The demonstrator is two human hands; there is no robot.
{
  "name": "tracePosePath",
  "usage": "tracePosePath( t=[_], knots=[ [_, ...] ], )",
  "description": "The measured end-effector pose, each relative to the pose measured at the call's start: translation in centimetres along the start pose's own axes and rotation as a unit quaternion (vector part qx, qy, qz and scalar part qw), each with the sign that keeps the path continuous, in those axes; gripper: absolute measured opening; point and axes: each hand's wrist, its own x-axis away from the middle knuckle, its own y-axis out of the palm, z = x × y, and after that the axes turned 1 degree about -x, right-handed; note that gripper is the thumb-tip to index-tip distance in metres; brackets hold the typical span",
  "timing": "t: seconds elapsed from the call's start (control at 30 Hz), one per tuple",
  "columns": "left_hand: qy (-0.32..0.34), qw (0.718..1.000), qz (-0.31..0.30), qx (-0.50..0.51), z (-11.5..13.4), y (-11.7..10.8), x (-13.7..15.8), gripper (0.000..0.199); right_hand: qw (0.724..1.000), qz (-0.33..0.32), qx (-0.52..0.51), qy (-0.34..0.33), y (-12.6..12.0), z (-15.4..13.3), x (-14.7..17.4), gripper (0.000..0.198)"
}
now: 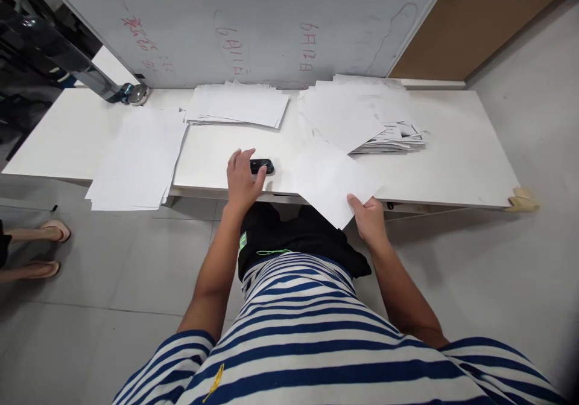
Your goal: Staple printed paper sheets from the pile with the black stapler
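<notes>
My right hand (368, 216) pinches the near corner of white paper (332, 181) between thumb and fingers. That paper hangs a little over the desk's front edge, and its far part meets a large paper pile (348, 112). A small black stapler (262, 166) lies on the desk, left of the paper. Over its left end is my left hand (244, 178), fingers apart and curved, with the thumb close to its near side. The hand partly hides the stapler, and whether they touch is hard to see.
Another paper stack (237, 104) lies at the back of the white desk (456, 151), below a whiteboard (271, 25). Loose sheets (136, 157) overhang the front edge at left. A clear bottle (72, 55) is at the back left. A person's feet (52, 231) show on the floor.
</notes>
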Motion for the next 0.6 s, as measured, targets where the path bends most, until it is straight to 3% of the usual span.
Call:
tracePosePath(
  t=[0.1,0.2,0.47,0.6],
  knots=[
    [0.043,0.99,-0.073,-0.111,-3.0,-0.7,-1.0,0.046,0.994,-0.057,0.082,0.039,-1.0,0.2,-0.2,0.031],
    [0.056,0.987,-0.078,-0.129,-4.1,-0.3,-0.9,0.039,0.986,-0.098,0.126,0.054,-1.2,-0.3,0.2,0.029],
    [0.076,0.988,-0.076,-0.107,-4.0,-0.4,-0.7,0.034,0.983,-0.087,-0.075,0.14,-0.8,-0.6,0.5,0.04],
    [0.076,0.989,-0.091,-0.092,-3.9,-0.8,-0.6,0.032,0.976,-0.114,-0.106,0.15,0.8,-0.9,0.2,0.041]
  ],
)
